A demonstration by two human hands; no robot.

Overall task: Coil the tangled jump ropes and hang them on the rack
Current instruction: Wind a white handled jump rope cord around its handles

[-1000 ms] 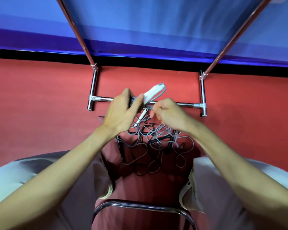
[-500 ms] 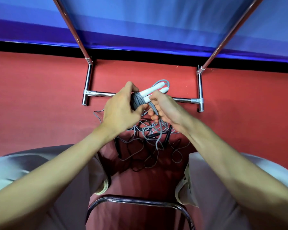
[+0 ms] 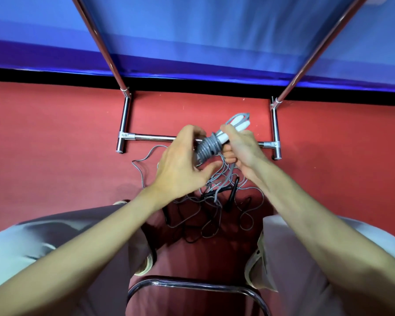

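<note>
A grey jump rope point(image 3: 206, 147) is wound into a tight coil around its two white handles point(image 3: 238, 124), held up between my hands above the floor. My right hand point(image 3: 243, 148) grips the handles and the coil's right end, and a loose grey strand hangs down from it. My left hand point(image 3: 180, 163) curls its fingers round the coil's left side, thumb stretched out below it. Beneath lies a tangle of grey and black ropes point(image 3: 214, 201) with black handles point(image 3: 232, 197) on the red floor. The chrome rack point(image 3: 151, 137) stands just beyond.
The rack's two slanted uprights point(image 3: 105, 53) rise in front of a blue wall. My knees flank the tangle, and a chrome chair tube point(image 3: 192, 283) curves at the bottom. Red carpet point(image 3: 55, 144) stretches to both sides.
More grey rope is wound around the handles, so the coil is thicker. My right hand moved up onto the handles; my left thumb has come off the bundle.
</note>
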